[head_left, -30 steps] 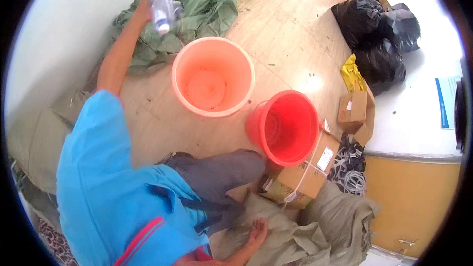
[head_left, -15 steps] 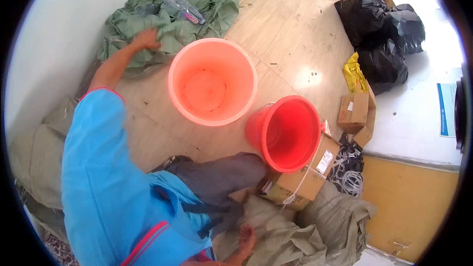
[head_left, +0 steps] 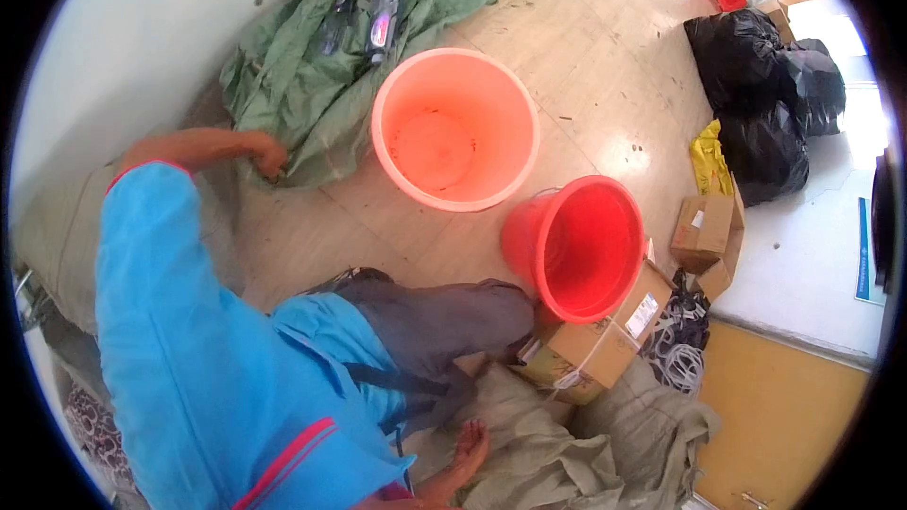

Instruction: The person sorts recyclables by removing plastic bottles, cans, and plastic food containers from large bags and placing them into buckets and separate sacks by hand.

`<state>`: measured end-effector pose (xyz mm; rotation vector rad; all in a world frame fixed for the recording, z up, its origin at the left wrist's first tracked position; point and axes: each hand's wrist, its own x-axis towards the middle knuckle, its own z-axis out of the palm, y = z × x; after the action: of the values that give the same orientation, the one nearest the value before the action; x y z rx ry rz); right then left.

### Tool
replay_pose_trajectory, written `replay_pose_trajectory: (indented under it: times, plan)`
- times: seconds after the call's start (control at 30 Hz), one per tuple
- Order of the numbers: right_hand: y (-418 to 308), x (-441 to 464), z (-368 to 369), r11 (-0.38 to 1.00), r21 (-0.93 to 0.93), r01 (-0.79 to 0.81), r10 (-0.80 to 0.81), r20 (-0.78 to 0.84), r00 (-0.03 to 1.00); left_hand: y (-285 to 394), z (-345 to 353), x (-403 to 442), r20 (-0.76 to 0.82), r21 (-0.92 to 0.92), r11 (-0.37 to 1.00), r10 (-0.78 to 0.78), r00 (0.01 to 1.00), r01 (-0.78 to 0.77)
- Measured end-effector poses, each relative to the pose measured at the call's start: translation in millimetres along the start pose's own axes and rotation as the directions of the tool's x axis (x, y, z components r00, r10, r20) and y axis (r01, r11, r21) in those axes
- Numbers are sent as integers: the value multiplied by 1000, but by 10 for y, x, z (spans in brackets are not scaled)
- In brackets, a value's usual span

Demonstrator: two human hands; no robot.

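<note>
My left hand is closed on the near edge of a green woven sack, which lies crumpled on the floor by the wall. A clear plastic bottle with a pink label rests on the sack. Next to it stands a light pink bucket with dark specks in its bottom. A red bucket tilts beside a cardboard box. Low in the view, my right hand is near a grey-green sack, its fingers loosely bent and apart, with nothing visible in them.
Black garbage bags are piled against the right wall, with a yellow bag and an open carton below. A coil of white cable lies near the tan board. Another sack bulges at left.
My left hand has drawn back toward me and closed on the sack's edge, pulling the cloth. The bottle has turned more upright in view. The whole scene has shifted rightward with my head.
</note>
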<state>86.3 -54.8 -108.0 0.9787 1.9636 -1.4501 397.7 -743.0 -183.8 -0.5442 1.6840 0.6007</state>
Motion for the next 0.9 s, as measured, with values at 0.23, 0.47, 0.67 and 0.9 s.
replay_pose_trajectory:
  times: [0.23, 0.47, 0.67, 0.9]
  plan:
    - [66, 100, -84, 1000, 15, -10, 9, 52, 999, 784, 844, -781, 365, -89, 996, 45, 930, -13]
    - [113, 200, -163, 999, 32, -15, 12, 87, 996, 572, 375, -380, 53, -628, 774, 147, 988, -81]
    - [167, 202, -174, 997, 70, -18, 11, 90, 996, -403, -465, 409, -907, -269, 961, -231, 353, -63]
    - [171, 156, -246, 996, 72, -49, 47, 28, 999, -1712, -580, 455, -819, -526, 849, -490, 299, -50]
